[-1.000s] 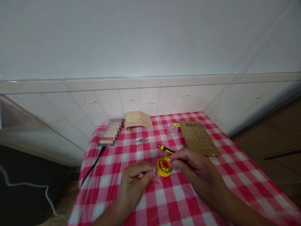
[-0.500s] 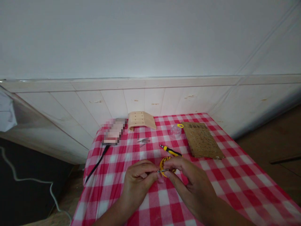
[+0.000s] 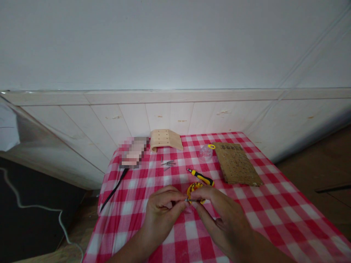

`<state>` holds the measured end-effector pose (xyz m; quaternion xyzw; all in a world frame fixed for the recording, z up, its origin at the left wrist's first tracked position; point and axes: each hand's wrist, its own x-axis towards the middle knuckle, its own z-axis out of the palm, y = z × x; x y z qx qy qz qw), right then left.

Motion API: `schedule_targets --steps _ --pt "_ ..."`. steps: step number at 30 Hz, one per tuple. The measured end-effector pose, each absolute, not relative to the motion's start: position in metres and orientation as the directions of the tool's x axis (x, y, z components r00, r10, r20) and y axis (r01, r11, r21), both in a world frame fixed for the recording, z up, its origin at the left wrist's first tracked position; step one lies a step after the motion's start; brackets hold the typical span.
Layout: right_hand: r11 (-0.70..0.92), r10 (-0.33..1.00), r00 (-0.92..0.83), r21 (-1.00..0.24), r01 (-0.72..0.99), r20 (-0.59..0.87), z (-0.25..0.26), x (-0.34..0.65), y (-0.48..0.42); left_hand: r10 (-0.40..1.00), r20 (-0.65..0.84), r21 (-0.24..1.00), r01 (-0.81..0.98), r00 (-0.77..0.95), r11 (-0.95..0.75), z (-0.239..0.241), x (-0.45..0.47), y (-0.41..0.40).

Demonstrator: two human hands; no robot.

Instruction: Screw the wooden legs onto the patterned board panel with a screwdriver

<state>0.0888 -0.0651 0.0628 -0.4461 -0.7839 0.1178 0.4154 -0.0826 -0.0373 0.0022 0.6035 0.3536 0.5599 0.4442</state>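
Note:
My left hand is closed, thumb and fingertips pinching one end of a slim metal piece, which looks like a screwdriver bit. Its other end sits between the thumb and forefinger of my right hand, also closed in a pinch. Right behind the fingertips is a yellow ring-shaped holder with dark slots, partly hidden by my right hand. Beyond it lies a yellow and black screwdriver, its metal tip towards the left.
Several thin metal pieces lie mid-table on the checkered cloth. Behind them stands a bent wooden piece with holes. A clear plastic cover and flattened cardboard lie right; a blurred-out flat object with a black strap lies left.
The slim metal piece has shifted slightly between my fingertips, and my right fingers have moved a little. The view has shifted slightly; the things on the table stay where they were.

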Motion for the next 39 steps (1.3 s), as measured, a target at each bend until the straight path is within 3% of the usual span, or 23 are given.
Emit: schedule_targets --steps 26,39 --pt "0.594 0.792 -0.287 -0.569 0.568 0.539 0.0617 0.0892 -0.0651 0.886 0.445 0.89 0.049 0.132 -0.454 0.002 -0.0858 -0.0407" --pt "0.523 0.849 -0.289 -0.633 0.57 0.441 0.0562 0.0923 -0.0657 0.887 0.442 0.887 0.079 0.136 -0.454 0.0035 -0.0861 -0.041"
